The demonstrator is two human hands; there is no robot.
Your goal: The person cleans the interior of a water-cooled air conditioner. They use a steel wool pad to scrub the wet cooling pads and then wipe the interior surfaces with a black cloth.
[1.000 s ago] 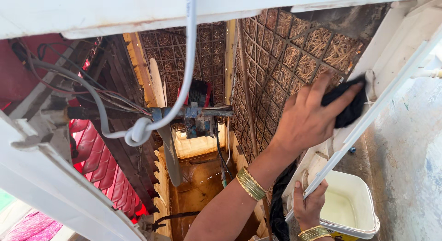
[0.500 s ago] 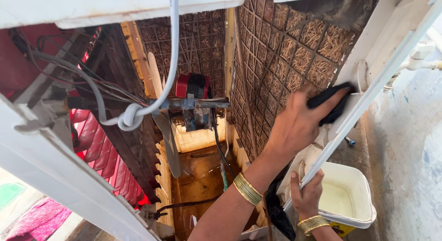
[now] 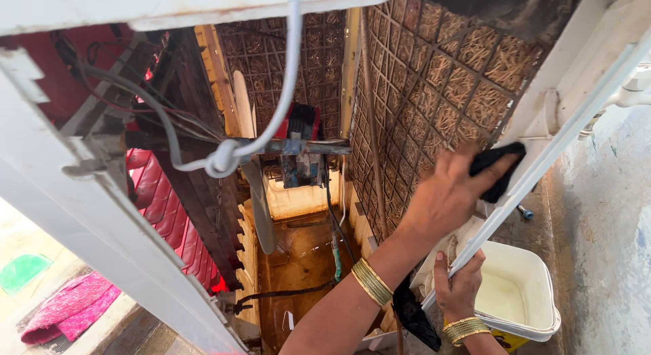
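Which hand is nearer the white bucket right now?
The right hand: it grips the white frame bar right beside the white bucket. The left hand is higher up, pressing a dark cloth against the frame.

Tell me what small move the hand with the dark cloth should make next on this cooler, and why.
Probably slide the dark cloth further down the white frame edge. The left hand presses it there beside the straw pad, while the right hand grips the lower frame above the white tub.

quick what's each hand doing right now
Left hand: closed on a black cloth, pressed against the white frame.
Right hand: fingers wrapped around the white bar.
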